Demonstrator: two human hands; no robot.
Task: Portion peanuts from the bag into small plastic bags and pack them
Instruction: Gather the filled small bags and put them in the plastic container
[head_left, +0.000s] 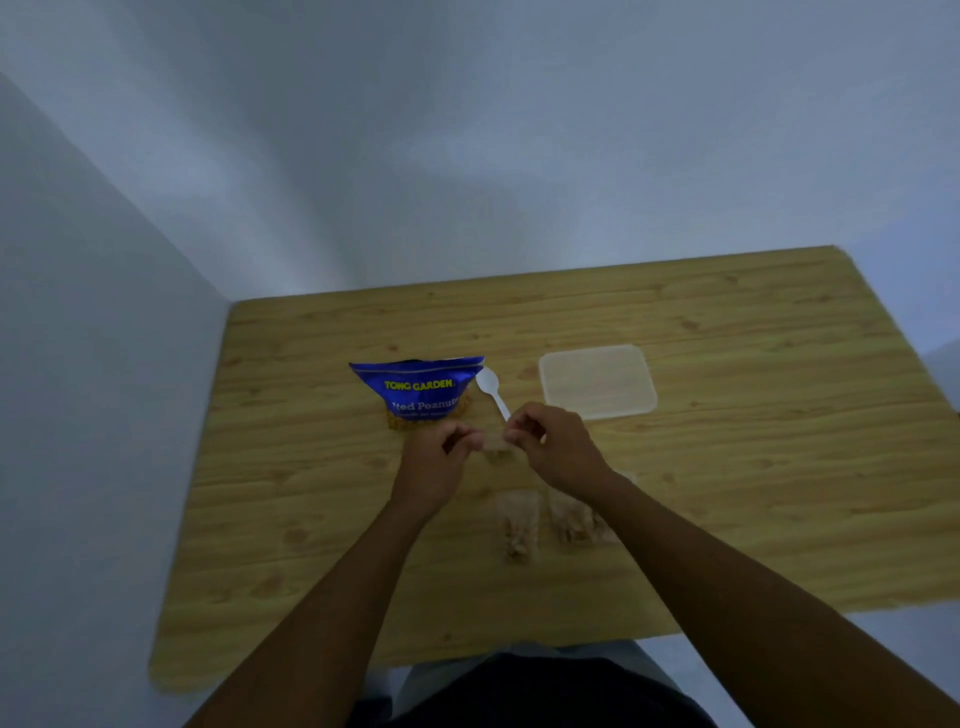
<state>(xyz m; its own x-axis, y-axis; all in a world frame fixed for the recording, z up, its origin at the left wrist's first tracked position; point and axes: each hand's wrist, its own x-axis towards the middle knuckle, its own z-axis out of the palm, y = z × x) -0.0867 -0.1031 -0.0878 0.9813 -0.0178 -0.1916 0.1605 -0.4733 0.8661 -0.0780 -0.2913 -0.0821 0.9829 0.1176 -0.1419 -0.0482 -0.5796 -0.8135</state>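
Works over the middle of the wooden counter (779, 467) with both hands close together. Pinches one side of a small plastic bag (496, 443) with the curled fingers of the left hand (439, 449), and the other side with the thumb and fingers of the right hand (553, 447). Holds that bag stretched between the two hands, either just above the counter or resting on it; cannot tell which through the blur. Shows something pale brown inside the clear film, too soft to make out singly.

Has the blue peanut bag (415, 389) upright just beyond the left hand, lettering toward the camera. Has a white plastic spoon (491, 389) lying flat just to the right of it, bowl away from the body, handle end reaching the right hand's knuckles. Has a translucent square container (597, 382) farther right, apart from the spoon; cannot tell lid from box. Has a first filled bag (517, 525) and a second filled bag (571, 514) lying side by side on the counter nearer the body, the second partly under the right wrist.
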